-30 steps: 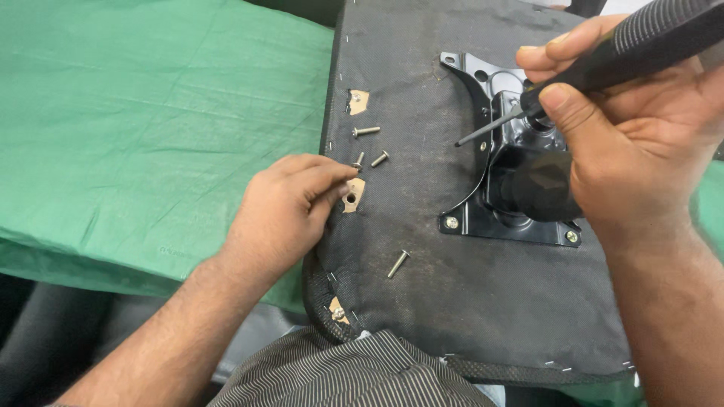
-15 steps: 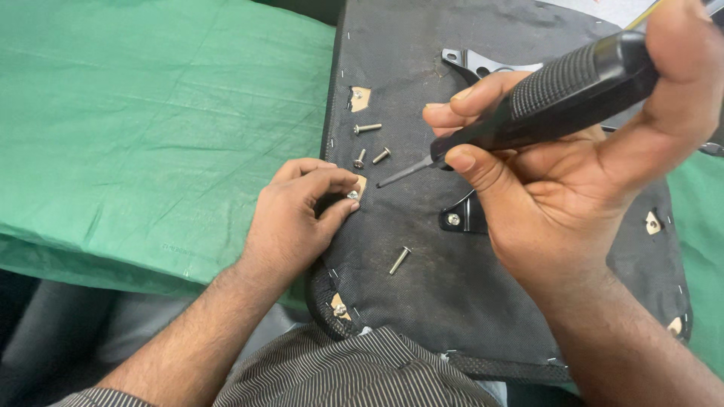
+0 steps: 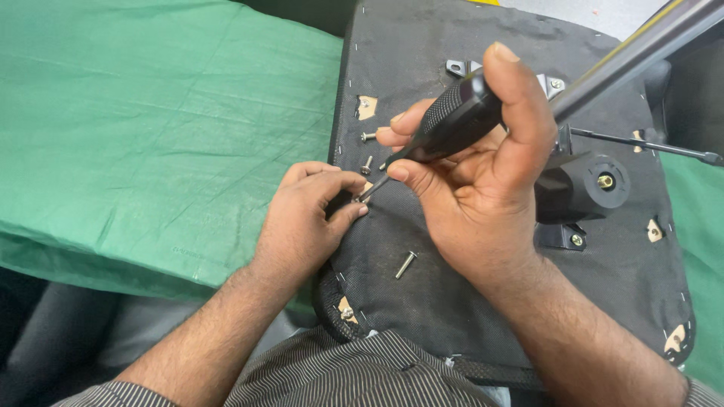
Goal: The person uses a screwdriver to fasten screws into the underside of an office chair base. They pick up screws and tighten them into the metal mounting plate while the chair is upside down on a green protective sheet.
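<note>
My right hand (image 3: 483, 188) was closed around the black ribbed handle of a screwdriver (image 3: 452, 124). The thumb lay on top of the handle and the fingers were curled under it. The thin metal tip pointed down and to the left, and it ended at the fingertips of my left hand (image 3: 313, 218).

My left hand rested on the left edge of the seat base (image 3: 467, 316), a flat panel covered with black fabric. Its thumb and fingers were pressed together around something small at the tip of the screwdriver. I could not tell what it was, because my fingers hid it.

Around my hands, some loose screws lay on the black fabric. One screw (image 3: 406, 264) was just below my right palm, near the front edge. Two more screws (image 3: 367, 151) were above my left hand, near a small cut in the fabric where light wood (image 3: 366, 107) showed.

My right hand covered a big part of the black metal bracket (image 3: 584, 188), so I saw only its round end with a brass bolt and some corners. A thin rod (image 3: 641, 145) stuck out to the right behind it. The seat base lay on a green cloth (image 3: 151, 136).
</note>
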